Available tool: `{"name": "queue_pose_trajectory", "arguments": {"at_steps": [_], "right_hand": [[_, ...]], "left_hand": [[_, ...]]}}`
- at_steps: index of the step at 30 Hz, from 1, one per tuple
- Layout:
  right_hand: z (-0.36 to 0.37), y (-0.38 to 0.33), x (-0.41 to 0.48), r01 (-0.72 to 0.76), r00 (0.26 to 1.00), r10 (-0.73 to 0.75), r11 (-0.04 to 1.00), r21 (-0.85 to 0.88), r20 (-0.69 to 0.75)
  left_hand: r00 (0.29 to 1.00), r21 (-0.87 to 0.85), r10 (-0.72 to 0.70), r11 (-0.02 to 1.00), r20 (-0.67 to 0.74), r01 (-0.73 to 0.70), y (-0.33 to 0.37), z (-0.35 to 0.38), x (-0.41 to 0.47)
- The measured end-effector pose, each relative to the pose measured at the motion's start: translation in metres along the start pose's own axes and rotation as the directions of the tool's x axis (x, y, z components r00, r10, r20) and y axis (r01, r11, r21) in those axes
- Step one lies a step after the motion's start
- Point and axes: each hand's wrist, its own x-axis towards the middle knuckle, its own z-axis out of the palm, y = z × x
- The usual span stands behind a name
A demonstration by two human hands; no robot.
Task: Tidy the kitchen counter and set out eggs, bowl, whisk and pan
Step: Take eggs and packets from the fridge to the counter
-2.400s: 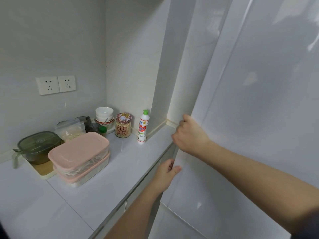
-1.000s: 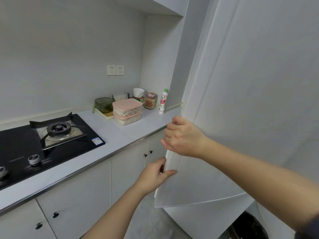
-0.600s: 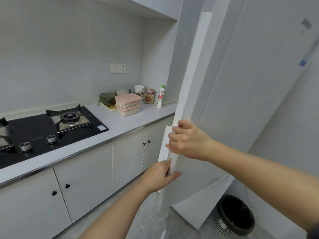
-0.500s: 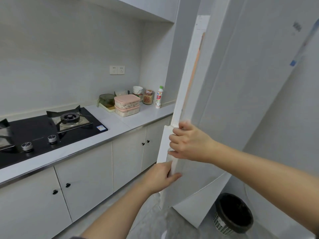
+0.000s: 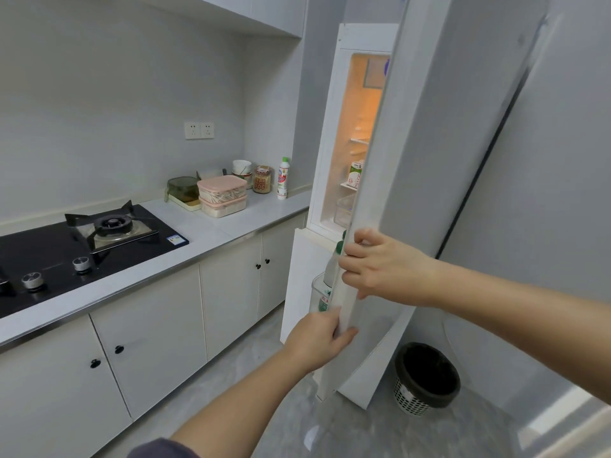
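With right hand point(image 5: 380, 266) and left hand point(image 5: 317, 338) both gripping the fridge door point(image 5: 446, 160) edge, swing wide and gently, sparing the door-shelf bottles point(image 5: 331, 272); scan lit shelves point(image 5: 358, 140) for eggs, none in view.

the fridge door point(image 5: 429, 160) stands between us and most of the fridge; we see only a narrow lit strip of its inside. a carton point(image 5: 355, 175) on a shelf there is cut by the door's edge, its print too small for us to read. bottles point(image 5: 331, 271) in the door's rack show only as slivers behind that edge and the right hand point(image 5: 380, 266), whose fingertips curl out of sight round it. fingers of the left hand point(image 5: 317, 338) pass behind the same edge. at the far corner of the counter point(image 5: 211, 229), the pink boxes point(image 5: 222, 196) cover part of the green container point(image 5: 182, 190). the hob point(image 5: 33, 246) runs off the left edge.
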Motion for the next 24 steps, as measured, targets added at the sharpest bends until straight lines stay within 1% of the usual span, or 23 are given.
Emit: {"name": "queue_pose_trajectory", "arguments": {"at_steps": [6,11,14,17,19,21,24], "right_hand": [[-0.015,-0.007,-0.028,-0.013,1.000,0.014,0.999,0.029,-0.009],[-0.023,-0.012,-0.038,-0.044,0.998,0.042,0.998,0.052,0.037],[-0.025,-0.018,-0.039,-0.084,0.994,0.078,0.994,0.077,0.077],[-0.026,-0.024,-0.035,-0.146,0.987,0.133,0.979,0.142,0.092],[-0.028,-0.030,-0.027,-0.220,0.975,0.212,0.952,0.213,0.057],[-0.026,-0.036,-0.011,-0.299,0.951,0.309,0.900,0.316,0.022],[-0.021,-0.045,0.024,-0.427,0.879,0.476,0.753,0.500,0.033]], "left_hand": [[0.999,0.023,0.038,0.999,0.017,-0.038,0.020,0.011,-0.007],[0.997,0.025,0.078,0.997,0.011,-0.078,0.027,0.018,-0.011],[0.997,0.037,0.078,0.996,0.016,-0.079,0.030,0.020,-0.011],[0.994,0.024,0.094,0.995,0.057,-0.096,0.024,0.017,-0.014],[0.991,0.006,0.105,0.994,0.078,-0.106,0.012,0.010,-0.018],[0.996,-0.009,0.069,0.998,0.061,-0.068,-0.008,-0.002,-0.022],[0.999,0.006,-0.024,1.000,-0.034,0.025,-0.042,-0.025,-0.025]]}}
